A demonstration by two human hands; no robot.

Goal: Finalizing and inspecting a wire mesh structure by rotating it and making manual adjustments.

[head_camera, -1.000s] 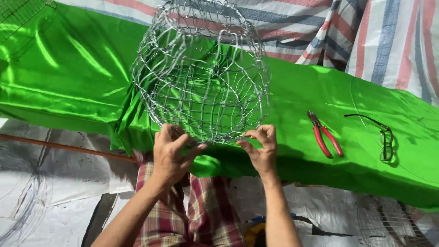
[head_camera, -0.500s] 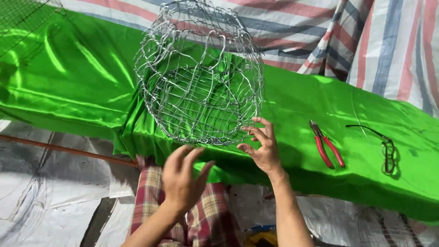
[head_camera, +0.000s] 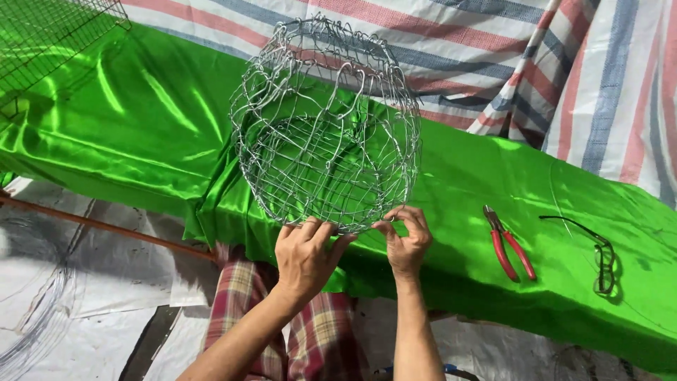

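Note:
A round basket of woven silver wire (head_camera: 326, 123) is held up in front of me, its open side tilted toward me. My left hand (head_camera: 305, 257) grips its lower rim from below. My right hand (head_camera: 405, 240) pinches the rim just to the right of it, fingers closed on the wire. The basket hangs above a table covered in shiny green cloth (head_camera: 141, 127).
Red-handled pliers (head_camera: 509, 243) and dark-framed glasses (head_camera: 596, 247) lie on the green cloth at right. A wire mesh panel (head_camera: 42, 35) rests at the far left. A striped tarp (head_camera: 564, 63) hangs behind. Coiled wire (head_camera: 35, 317) lies on the floor at lower left.
My left hand had come off the basket half a second ago and has now returned to grip the lower rim. The basket has turned slightly in my hands.

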